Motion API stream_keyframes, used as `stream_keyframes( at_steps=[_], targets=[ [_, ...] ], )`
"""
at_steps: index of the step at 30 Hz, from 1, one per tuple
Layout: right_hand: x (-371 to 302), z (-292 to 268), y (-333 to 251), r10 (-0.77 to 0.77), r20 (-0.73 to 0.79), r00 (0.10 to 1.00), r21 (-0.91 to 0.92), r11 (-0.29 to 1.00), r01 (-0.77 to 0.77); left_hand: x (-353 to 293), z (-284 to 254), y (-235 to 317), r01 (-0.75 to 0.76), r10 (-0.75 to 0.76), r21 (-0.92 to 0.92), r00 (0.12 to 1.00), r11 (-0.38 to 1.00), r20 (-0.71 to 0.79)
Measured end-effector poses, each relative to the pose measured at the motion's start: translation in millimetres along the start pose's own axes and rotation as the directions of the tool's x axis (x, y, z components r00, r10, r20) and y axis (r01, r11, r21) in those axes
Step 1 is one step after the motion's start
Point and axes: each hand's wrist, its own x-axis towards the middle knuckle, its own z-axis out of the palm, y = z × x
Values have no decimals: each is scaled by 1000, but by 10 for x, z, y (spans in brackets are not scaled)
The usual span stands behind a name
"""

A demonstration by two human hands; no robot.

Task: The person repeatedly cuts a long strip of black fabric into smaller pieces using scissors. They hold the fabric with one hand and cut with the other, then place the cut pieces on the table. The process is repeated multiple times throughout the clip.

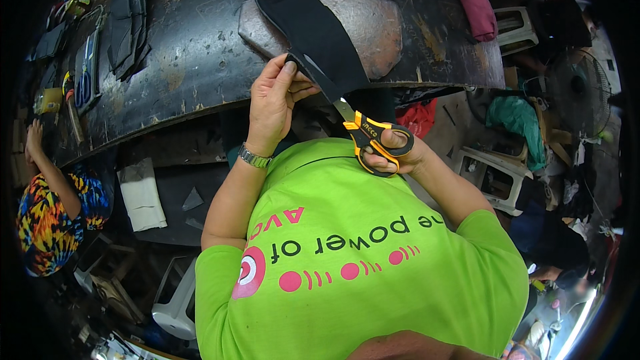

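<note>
A long strip of black, fabric-like material (313, 23) runs from the table's far side to its near edge in front of me. My left hand (270, 103) pinches the strip's left edge between thumb and fingers. My right hand (410, 153) grips scissors (368, 135) with black and orange handles, thumb and fingers through the loops. Their blades point up and left along the strip's edge, toward my left hand. The black material hides part of the blades, so I cannot tell how far apart they are.
The strip crosses a worn flat slab (370, 20) on the dark table (200, 40). A hammer (72, 110), blue-handled scissors (84, 87) and black pieces (128, 23) lie leftward. A dark pink roll (473, 3) is at right. Another person's patterned sleeve (50, 217) shows at far left; white stools (497, 177) stand around.
</note>
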Motion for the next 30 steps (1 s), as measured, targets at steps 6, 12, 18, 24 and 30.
stream_keyframes(
  at_steps=[6,12,18,24,30],
  targets=[
    [22,35,-105,14,-19,1000,-19,1000,-15,-26,22,-11,-8,10,85,1000,996,-27],
    [95,28,-102,14,-20,1000,43,999,-13,-43,23,-10,-24,25,70,1000,997,-12],
    [63,3,-80,3,-54,999,-35,999,-5,-44,-3,-30,-19,20,106,1000,994,-14],
    [18,-11,-170,45,-44,998,0,999,-45,-54,-4,-44,-49,48,121,999,991,12],
    [44,-47,-205,52,-18,999,44,998,-51,-78,-14,-46,-44,46,146,999,988,-5]
  ],
)
